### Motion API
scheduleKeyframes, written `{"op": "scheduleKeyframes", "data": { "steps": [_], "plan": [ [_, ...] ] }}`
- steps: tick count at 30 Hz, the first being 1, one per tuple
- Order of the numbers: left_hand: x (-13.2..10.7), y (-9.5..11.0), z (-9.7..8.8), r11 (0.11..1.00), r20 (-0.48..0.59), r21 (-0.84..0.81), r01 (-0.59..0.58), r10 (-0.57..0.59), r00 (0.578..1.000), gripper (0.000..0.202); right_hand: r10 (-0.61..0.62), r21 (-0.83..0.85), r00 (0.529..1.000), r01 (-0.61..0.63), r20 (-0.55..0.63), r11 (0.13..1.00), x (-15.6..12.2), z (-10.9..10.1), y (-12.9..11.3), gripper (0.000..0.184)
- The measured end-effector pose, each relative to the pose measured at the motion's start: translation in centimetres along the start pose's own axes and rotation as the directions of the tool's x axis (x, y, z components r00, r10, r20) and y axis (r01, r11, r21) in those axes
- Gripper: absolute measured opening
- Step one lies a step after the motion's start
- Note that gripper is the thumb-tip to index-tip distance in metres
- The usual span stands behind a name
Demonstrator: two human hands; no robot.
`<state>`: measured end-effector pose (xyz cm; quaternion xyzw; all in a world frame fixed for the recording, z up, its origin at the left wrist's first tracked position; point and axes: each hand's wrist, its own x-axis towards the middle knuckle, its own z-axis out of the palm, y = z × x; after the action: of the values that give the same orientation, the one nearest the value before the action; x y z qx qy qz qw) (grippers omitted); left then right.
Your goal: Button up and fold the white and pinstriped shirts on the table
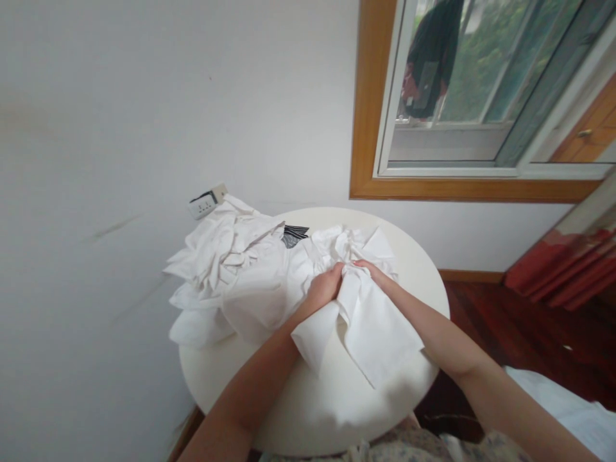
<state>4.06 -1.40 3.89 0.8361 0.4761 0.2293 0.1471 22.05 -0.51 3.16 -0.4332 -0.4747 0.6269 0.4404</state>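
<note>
Crumpled white cloth [380,321] lies bunched on a round white table [308,417], its loose end spreading toward me. My left hand [327,285] is closed around a gathered fold of it. Close beside, on the right, my right hand [369,269] is also closed on the cloth; its fingertips are partly hidden among the folds. To the left sits a heap of similar white cloth [226,256], its layers overhanging the table's left edge. Between heap and hands shows a small black-and-white striped piece [295,235].
A power socket [205,204] juts from the wall behind the heap. A wood-framed window [366,128] is at the upper right, with a red curtain [563,269] below it. More white fabric [558,404] lies low on the right, above the dark wooden floor [474,314].
</note>
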Motion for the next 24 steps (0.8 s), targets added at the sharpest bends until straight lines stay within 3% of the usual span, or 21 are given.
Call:
{"op": "scheduleKeyframes", "data": {
  "steps": [3,9,12,14,16,18,20,22,24],
  "plan": [
    [0.1,-0.4,0.4,0.999,-0.024,-0.018,0.027,-0.027,0.999,0.023,0.003,0.036,0.999,-0.002,-0.036,0.999,-0.1,0.5,-0.3,0.027],
    [-0.1,-1.0,-0.1,0.99,-0.212,-0.138,-0.025,-0.004,0.977,0.028,-0.057,-0.027,0.996,0.056,-0.061,0.998,-0.3,0.4,-0.5,0.028],
    [-0.3,-0.7,-1.3,1.0,-0.238,0.0,0.0,0.0,0.971,0.026,-0.221,-0.238,0.973,0.2,-0.068,0.951,-0.4,-0.6,-0.9,0.031],
    [-0.7,-0.6,-2.2,0.987,-0.251,0.161,0.025,0.016,0.968,0.03,-0.4,-0.53,0.916,0.325,-0.029,0.783,-0.5,-1.6,-1.3,0.033],
    [-1.5,-1.0,-2.8,0.952,-0.25,0.286,0.104,-0.031,0.968,0.046,-0.489,-0.795,0.872,0.305,0.012,0.525,-0.7,-2.5,-1.6,0.028],
    [-2.5,-1.6,-3.0,0.914,-0.206,0.342,0.217,-0.153,0.967,0.068,-0.415,-0.928,0.908,0.099,-0.063,0.359,-1.1,-3.2,-1.6,0.054],
    [-3.5,-2.3,-2.8,0.877,-0.117,0.373,0.301,-0.278,0.953,0.083,-0.238,-0.957,0.948,-0.149,-0.211,0.25,-1.3,-3.3,-1.4,0.086],
    [-4.2,-2.6,-2.4,0.847,-0.047,0.412,0.335,-0.348,0.936,0.09,-0.087,-0.944,0.947,-0.295,-0.309,0.145,-1.5,-2.8,-1.2,0.096],
    [-4.6,-2.5,-2.1,0.822,-0.031,0.452,0.348,-0.375,0.926,0.09,-0.037,-0.945,0.946,-0.321,-0.323,0.062,-1.6,-2.0,-1.0,0.094]
  ]
}}
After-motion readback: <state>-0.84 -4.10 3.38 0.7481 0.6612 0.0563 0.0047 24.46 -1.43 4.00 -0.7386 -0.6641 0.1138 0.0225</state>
